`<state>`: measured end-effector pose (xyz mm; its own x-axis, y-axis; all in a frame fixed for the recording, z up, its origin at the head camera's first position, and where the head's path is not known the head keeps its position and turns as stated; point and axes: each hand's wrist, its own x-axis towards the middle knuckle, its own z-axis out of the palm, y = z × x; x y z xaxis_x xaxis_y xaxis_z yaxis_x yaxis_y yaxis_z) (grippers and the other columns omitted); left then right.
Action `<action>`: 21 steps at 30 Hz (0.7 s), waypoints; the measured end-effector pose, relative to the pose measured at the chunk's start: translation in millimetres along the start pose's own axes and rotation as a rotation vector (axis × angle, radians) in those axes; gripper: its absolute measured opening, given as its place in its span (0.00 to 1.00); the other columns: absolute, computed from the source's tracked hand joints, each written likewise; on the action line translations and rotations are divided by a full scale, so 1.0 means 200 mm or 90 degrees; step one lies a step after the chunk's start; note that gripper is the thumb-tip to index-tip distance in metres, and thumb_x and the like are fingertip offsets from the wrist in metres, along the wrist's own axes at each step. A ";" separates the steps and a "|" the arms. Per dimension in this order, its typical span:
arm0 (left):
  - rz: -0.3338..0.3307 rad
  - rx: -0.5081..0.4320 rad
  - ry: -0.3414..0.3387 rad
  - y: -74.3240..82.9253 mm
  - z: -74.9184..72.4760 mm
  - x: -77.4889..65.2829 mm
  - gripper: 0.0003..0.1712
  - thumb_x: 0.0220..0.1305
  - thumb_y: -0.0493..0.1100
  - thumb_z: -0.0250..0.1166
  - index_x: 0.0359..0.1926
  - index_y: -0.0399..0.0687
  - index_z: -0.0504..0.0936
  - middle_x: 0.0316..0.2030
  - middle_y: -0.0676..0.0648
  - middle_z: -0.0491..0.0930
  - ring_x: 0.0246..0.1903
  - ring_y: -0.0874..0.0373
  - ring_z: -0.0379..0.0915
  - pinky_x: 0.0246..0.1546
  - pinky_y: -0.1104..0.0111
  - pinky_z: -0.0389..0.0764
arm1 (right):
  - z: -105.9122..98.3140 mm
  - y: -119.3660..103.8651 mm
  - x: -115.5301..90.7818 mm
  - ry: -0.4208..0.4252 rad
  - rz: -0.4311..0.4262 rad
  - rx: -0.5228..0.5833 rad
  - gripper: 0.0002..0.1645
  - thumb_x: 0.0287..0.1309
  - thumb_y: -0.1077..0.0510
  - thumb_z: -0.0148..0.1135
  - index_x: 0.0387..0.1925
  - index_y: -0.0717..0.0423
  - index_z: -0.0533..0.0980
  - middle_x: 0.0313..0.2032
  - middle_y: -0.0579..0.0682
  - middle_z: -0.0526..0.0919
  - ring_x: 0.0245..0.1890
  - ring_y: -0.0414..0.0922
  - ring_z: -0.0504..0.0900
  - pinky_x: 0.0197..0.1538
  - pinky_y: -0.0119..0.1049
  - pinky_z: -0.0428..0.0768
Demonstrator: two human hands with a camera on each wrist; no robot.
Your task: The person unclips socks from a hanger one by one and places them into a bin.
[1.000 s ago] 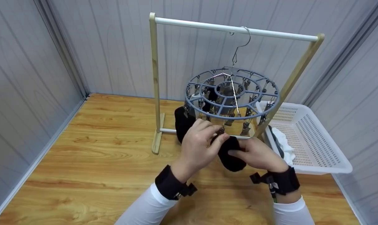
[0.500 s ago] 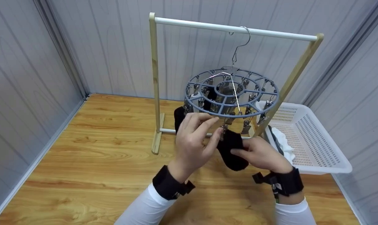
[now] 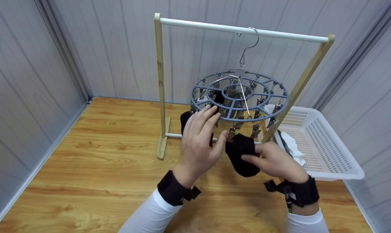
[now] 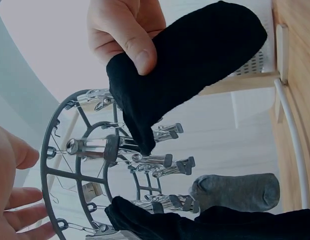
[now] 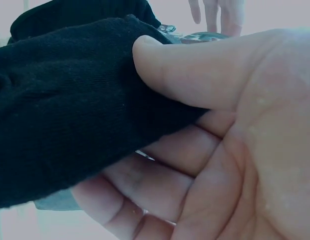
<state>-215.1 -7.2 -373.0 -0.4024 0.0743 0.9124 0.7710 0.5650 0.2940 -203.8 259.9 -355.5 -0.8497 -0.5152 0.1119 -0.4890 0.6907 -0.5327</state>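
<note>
A black sock (image 3: 242, 155) hangs at the front of a round grey clip hanger (image 3: 228, 119). My right hand (image 3: 276, 160) pinches the sock between thumb and fingers, as the right wrist view shows close up. One corner of the sock is drawn out narrow beside a metal clip (image 4: 90, 147) in the left wrist view. My left hand (image 3: 198, 139) is spread with straight fingers at the hanger's front left rim, holding nothing. Behind it, another black sock (image 4: 244, 222) hangs from the hanger, partly hidden by the hand in the head view. A grey sock (image 4: 237, 192) hangs farther in.
The hanger's hook (image 3: 257, 37) sits on the white rail (image 3: 208, 25) of a wooden-legged stand. A white basket (image 3: 331, 145) with a white cloth item (image 3: 292, 147) stands at the right, behind the stand's leg (image 3: 312, 71). Several bare clips dangle round the hanger.
My left hand has let go of the clip by the sock, opened its fingers and moved left and up. My right hand keeps its pinch on the sock and has shifted slightly right.
</note>
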 end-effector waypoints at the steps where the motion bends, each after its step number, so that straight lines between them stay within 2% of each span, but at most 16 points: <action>1: 0.000 0.003 -0.002 0.00 0.00 0.00 0.26 0.74 0.43 0.73 0.67 0.34 0.84 0.71 0.37 0.80 0.75 0.41 0.73 0.81 0.48 0.65 | 0.00 0.00 0.00 0.005 -0.001 -0.003 0.18 0.78 0.45 0.70 0.30 0.48 0.87 0.19 0.36 0.78 0.18 0.35 0.72 0.26 0.32 0.72; 7: -0.007 0.016 -0.019 0.00 0.00 -0.01 0.25 0.76 0.45 0.72 0.66 0.35 0.84 0.70 0.38 0.82 0.75 0.41 0.74 0.82 0.47 0.63 | -0.04 -0.01 -0.04 0.037 -0.017 0.004 0.17 0.76 0.49 0.73 0.29 0.48 0.87 0.22 0.37 0.81 0.21 0.36 0.75 0.29 0.33 0.75; 12: -0.012 0.018 -0.026 0.00 0.00 -0.01 0.24 0.76 0.45 0.72 0.66 0.35 0.85 0.69 0.38 0.82 0.75 0.43 0.73 0.81 0.45 0.65 | -0.09 -0.02 -0.09 0.060 -0.044 0.058 0.06 0.77 0.56 0.72 0.41 0.48 0.92 0.34 0.41 0.92 0.30 0.39 0.87 0.36 0.33 0.86; 15: -0.010 0.018 -0.027 0.00 0.00 -0.01 0.24 0.76 0.44 0.72 0.66 0.35 0.85 0.68 0.38 0.83 0.75 0.42 0.73 0.79 0.42 0.68 | -0.13 -0.02 -0.14 0.102 -0.065 0.066 0.07 0.74 0.61 0.73 0.46 0.48 0.93 0.40 0.43 0.94 0.35 0.40 0.90 0.40 0.30 0.87; 17: -0.011 0.018 -0.033 0.00 0.00 -0.01 0.24 0.76 0.44 0.71 0.66 0.35 0.85 0.68 0.38 0.83 0.75 0.42 0.73 0.79 0.43 0.68 | -0.16 -0.01 -0.17 0.150 -0.074 0.054 0.09 0.72 0.64 0.74 0.45 0.48 0.93 0.40 0.42 0.94 0.33 0.38 0.89 0.40 0.27 0.85; 21: -0.016 0.015 -0.046 0.00 0.00 -0.01 0.24 0.77 0.44 0.70 0.66 0.35 0.84 0.69 0.38 0.82 0.76 0.42 0.72 0.82 0.47 0.64 | -0.22 0.03 -0.24 0.238 -0.054 0.051 0.13 0.68 0.69 0.75 0.46 0.50 0.94 0.41 0.43 0.95 0.34 0.38 0.89 0.41 0.23 0.82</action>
<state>-213.1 -7.6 -374.7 -0.4568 0.1192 0.8815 0.7490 0.5862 0.3088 -174.8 309.9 -326.7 -0.8275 -0.3375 0.4486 -0.5559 0.6042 -0.5709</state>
